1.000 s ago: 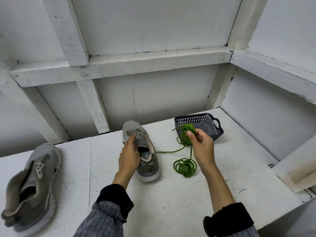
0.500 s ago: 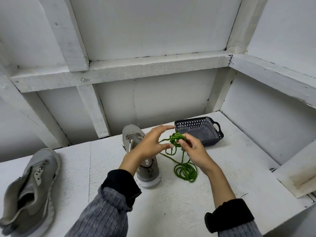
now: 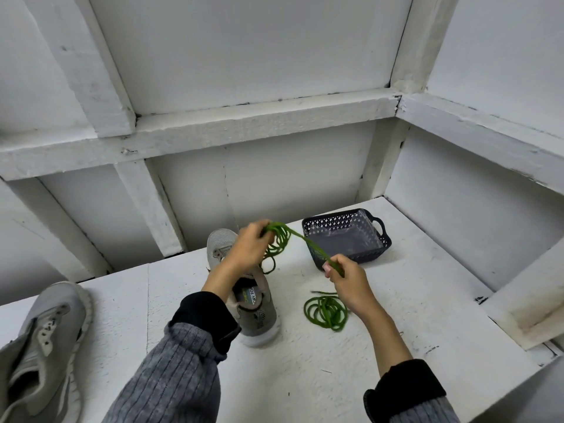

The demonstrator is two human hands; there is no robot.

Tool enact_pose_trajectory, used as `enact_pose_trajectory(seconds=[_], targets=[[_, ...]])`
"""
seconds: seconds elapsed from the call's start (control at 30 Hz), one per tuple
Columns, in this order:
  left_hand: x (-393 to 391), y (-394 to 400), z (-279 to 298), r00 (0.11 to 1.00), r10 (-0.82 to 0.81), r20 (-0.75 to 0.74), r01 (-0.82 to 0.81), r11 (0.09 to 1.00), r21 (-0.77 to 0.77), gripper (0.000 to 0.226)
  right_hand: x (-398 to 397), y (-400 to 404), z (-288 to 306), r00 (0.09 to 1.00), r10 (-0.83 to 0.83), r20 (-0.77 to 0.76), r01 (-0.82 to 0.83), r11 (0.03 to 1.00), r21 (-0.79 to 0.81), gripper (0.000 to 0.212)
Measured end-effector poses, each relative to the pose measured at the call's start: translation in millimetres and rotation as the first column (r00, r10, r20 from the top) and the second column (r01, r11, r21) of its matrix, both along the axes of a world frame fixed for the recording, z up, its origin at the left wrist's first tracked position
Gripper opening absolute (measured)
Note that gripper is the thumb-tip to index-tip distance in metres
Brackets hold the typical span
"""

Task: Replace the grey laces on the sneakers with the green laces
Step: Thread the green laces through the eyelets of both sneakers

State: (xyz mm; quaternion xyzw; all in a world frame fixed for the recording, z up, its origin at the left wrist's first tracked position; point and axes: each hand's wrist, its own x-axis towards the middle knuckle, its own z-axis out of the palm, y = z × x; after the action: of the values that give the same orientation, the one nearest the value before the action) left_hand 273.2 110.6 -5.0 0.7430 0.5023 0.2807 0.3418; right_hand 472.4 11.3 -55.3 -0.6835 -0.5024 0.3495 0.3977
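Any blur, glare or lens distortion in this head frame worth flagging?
Head view: wide-angle bending bows the shelf beams toward the edges; light is soft and even, with no glare; the green lace stretched between the left hand and the right hand is slightly motion-smeared; the sneaker at left is cropped.

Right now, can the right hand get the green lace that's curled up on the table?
Probably yes. The coiled green lace lies on the table right beside the right hand, with nothing between. But that hand already pinches the other green lace, so it would need to let go.
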Motion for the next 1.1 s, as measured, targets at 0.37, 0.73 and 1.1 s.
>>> enact_pose_trajectory(seconds=[0.37,0.73,1.1], targets=[[-28,14,36,0.642,0.429,0.635,-0.469,0.875,-0.118,0.028,5,-11,-31,0.981,-0.028,0.190,0.045,0.995,-0.085,0.009],[-38,18,40,0.615,0.449,0.648,-0.478,0.866,-0.146,0.028,8,-18,-41,0.920,-0.089,0.383,0.145,0.982,-0.122,0.021],[-50,15,62,0.357,0.499,0.790,-0.591,0.775,-0.222,0.016,-4,-26,-42,0.972,0.010,0.235,0.036,0.981,-0.191,0.010]])
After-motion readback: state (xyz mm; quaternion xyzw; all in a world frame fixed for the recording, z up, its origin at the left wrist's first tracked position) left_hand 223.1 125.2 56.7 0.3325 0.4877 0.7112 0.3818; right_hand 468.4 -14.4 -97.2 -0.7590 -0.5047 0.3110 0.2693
